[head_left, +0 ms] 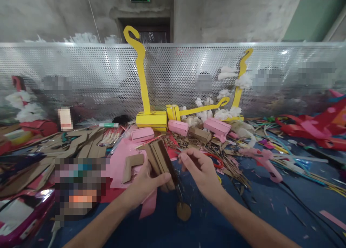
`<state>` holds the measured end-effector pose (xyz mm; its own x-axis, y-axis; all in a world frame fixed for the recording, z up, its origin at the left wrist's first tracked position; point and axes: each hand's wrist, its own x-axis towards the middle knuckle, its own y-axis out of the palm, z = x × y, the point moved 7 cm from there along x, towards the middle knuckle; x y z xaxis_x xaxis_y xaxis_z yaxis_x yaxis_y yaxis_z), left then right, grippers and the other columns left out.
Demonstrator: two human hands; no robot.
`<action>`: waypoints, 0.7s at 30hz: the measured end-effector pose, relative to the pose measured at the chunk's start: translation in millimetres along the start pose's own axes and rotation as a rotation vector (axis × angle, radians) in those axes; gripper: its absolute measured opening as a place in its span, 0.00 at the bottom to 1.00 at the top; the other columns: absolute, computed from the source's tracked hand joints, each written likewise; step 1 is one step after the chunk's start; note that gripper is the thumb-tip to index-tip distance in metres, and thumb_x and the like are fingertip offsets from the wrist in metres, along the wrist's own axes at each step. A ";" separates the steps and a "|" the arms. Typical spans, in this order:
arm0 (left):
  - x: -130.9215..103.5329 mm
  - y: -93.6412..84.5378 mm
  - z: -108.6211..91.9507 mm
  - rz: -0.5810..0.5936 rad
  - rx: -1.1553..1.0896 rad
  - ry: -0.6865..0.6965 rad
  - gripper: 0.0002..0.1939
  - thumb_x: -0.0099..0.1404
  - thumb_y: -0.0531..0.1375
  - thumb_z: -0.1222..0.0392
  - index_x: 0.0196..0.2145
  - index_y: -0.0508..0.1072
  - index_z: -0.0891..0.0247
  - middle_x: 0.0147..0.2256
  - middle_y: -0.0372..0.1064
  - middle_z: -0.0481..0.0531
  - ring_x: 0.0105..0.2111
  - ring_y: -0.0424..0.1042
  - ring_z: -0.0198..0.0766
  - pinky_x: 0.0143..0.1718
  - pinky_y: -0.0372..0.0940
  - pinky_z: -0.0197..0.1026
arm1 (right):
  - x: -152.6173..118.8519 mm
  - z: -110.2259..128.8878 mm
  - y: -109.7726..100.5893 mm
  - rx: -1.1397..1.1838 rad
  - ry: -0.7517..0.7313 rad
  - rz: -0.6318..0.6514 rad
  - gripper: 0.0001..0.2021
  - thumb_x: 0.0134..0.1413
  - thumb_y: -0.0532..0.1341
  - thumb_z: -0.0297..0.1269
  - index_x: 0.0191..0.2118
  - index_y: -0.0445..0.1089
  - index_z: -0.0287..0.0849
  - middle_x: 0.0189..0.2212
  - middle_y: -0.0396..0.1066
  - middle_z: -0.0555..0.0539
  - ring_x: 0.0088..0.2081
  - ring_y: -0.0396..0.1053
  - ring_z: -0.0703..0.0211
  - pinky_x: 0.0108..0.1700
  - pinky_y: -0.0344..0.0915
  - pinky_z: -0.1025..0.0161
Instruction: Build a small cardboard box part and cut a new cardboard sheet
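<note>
Cardboard box (pixel 160 163) is in my left hand (pixel 143 185), over the blue table (pixel 162 230); my thumb presses its near side and the fingers go behind. It looks folded into shape — but its brown faces have no coloured covering, as the yellow box (pixel 151 121) and pink boxes (pixel 142 133) have, and I see no tall strip standing from it like the yellow hooked strip (pixel 142 78). So the shaping seems mostly done, the covering not.

My right hand (pixel 200 168) is half curled beside it, thumb close to forefinger; if it pinches something thin, I cannot tell. My left fingertips are hidden. Whether the cardboard disc (pixel 183 211) joins the box is unclear — pixel blocks also hide things at left.
</note>
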<state>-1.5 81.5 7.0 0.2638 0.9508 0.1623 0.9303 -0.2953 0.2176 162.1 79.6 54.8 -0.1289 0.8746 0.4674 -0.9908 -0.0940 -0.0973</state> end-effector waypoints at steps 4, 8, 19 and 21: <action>0.2 1.5 0.8 -0.016 -0.248 -0.120 0.26 0.57 0.71 0.62 0.51 0.67 0.60 0.52 0.74 0.57 0.54 0.72 0.48 0.57 0.65 0.51 | 2.6 -10.4 -1.0 0.033 0.038 0.007 0.13 0.65 0.59 0.46 0.36 0.70 0.42 0.29 0.69 0.50 0.28 0.66 0.63 0.32 0.63 0.65; -2.5 8.2 -2.3 -0.001 -0.360 -0.203 0.23 0.57 0.71 0.62 0.48 0.70 0.61 0.51 0.75 0.59 0.53 0.73 0.49 0.57 0.65 0.51 | 0.4 -13.2 6.7 0.033 0.072 0.090 0.13 0.65 0.59 0.46 0.37 0.71 0.42 0.28 0.67 0.51 0.29 0.64 0.64 0.32 0.61 0.66; 3.9 -0.5 9.7 -0.024 -0.247 -0.077 0.21 0.57 0.71 0.62 0.47 0.71 0.59 0.45 0.77 0.53 0.48 0.75 0.43 0.52 0.68 0.47 | -10.5 -8.0 29.6 -0.146 0.112 0.333 0.11 0.61 0.62 0.44 0.35 0.72 0.41 0.25 0.63 0.53 0.28 0.58 0.64 0.29 0.55 0.66; 3.9 -1.6 10.1 -0.050 -0.247 -0.084 0.19 0.57 0.71 0.61 0.45 0.72 0.60 0.42 0.77 0.52 0.45 0.76 0.42 0.49 0.69 0.44 | -10.4 -10.7 28.6 -0.146 0.122 0.334 0.11 0.61 0.62 0.43 0.33 0.71 0.41 0.25 0.62 0.53 0.27 0.58 0.65 0.29 0.55 0.67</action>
<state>0.7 86.6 -2.5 0.2489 0.9662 0.0677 0.8548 -0.2520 0.4536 135.6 72.9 37.7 -0.4289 0.8583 0.2817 -0.8777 -0.3221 -0.3549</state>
